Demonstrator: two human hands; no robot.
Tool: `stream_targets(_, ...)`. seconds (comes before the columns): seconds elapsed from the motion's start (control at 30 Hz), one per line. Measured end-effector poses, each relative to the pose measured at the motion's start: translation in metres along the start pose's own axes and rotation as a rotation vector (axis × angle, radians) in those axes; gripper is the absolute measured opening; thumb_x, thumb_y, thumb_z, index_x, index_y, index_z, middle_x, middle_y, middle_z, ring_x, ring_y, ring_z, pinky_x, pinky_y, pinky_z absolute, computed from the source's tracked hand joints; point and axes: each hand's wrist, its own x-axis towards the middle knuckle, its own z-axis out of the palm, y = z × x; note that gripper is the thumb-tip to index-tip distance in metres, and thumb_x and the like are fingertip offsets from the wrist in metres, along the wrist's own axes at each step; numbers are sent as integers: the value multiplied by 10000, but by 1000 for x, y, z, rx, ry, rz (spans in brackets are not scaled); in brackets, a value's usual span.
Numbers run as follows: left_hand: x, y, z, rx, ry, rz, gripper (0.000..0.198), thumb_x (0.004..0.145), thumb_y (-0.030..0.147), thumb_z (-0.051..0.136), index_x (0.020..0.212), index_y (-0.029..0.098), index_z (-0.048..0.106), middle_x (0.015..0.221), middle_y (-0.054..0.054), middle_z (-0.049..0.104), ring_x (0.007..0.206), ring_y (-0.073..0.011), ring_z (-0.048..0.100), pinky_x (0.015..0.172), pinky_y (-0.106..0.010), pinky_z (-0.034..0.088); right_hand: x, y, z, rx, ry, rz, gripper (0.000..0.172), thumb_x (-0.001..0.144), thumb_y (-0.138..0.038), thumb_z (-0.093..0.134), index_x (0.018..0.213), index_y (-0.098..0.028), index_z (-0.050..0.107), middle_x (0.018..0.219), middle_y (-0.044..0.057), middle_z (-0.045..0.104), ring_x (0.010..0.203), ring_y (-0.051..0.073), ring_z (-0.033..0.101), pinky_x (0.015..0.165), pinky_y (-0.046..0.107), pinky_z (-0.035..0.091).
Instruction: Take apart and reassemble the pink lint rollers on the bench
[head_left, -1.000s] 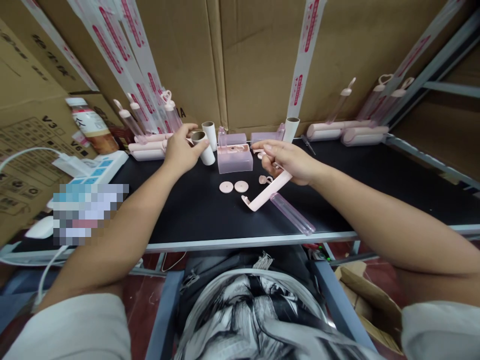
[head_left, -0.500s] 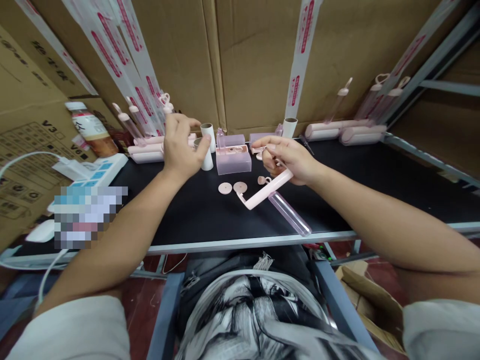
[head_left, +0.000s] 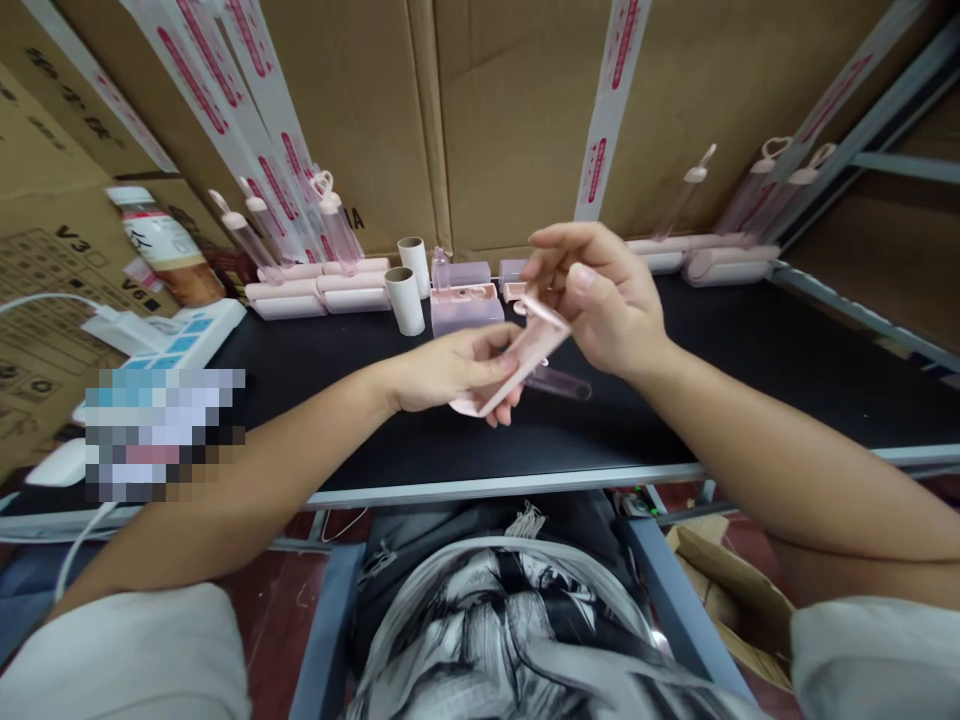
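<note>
Both hands meet over the middle of the black table (head_left: 750,370). My left hand (head_left: 450,368) is closed round the lower end of a pink plastic handle (head_left: 525,352), which slants up to the right. My right hand (head_left: 600,295) pinches the handle's upper end with bent fingers. A clear pink tube (head_left: 559,382) lies on the table just behind the hands, partly hidden by them. Two cardboard cores (head_left: 406,298) stand upright further back, beside a pale pink box (head_left: 466,308).
Finished pink rollers (head_left: 315,290) line the back left, others (head_left: 720,262) the back right. Cardboard boxes (head_left: 495,110) wall the rear. A white power strip (head_left: 176,338) and a bottle (head_left: 161,245) sit at the left. The table's metal front edge (head_left: 510,482) is close to my lap.
My left hand left the cardboard cores at the back and came to the centre, taking the handle's lower end. My right hand lifted the handle off the table.
</note>
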Motion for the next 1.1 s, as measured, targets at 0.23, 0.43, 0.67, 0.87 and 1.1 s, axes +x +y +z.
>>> stream_targets(0.23, -16, 23, -17, 15, 251, 259, 488, 846, 523, 927, 1091, 237, 618, 763, 35, 692, 555, -124, 666, 557, -264, 560, 6, 10, -25, -134, -504, 107, 460, 1035, -630, 680, 1118, -182, 735, 929, 38, 738, 684, 139, 663, 619, 258, 516)
stream_targets(0.43, -11, 21, -5, 41, 437, 435, 512, 836, 575, 921, 1079, 213, 652, 732, 43, 669, 553, -105, 649, 535, -229, 542, 3, 10, -19, -467, -263, -169, 493, 1053, -640, 630, 1132, -170, 757, 916, 53, 740, 791, 191, 651, 724, 301, 487)
stream_targets(0.67, -4, 15, 4, 20, 477, 520, 525, 838, 604, 908, 1070, 195, 673, 721, 29, 686, 531, -106, 636, 517, -236, 529, 10, 4, -27, -624, -263, -332, 519, 1091, -662, 533, 1096, -182, 729, 875, 57, 701, 752, 190, 604, 712, 317, 455)
stream_targets(0.87, -1, 12, 14, -13, 442, 520, 525, 853, 623, 889, 1090, 222, 646, 710, 43, 677, 519, -109, 616, 509, -249, 516, 18, -7, -42, -675, -342, -355, 592, 1063, -746, 484, 1115, -209, 729, 877, 68, 667, 773, 227, 587, 754, 372, 467)
stream_targets(1.1, -1, 8, 22, -27, 442, 497, 499, 886, 633, 851, 1127, 247, 646, 716, 45, 645, 543, -115, 609, 527, -267, 499, 16, -22, -34, -679, -317, -265, 612, 988, -821, 546, 1082, -244, 727, 930, 93, 640, 854, 279, 601, 794, 421, 488)
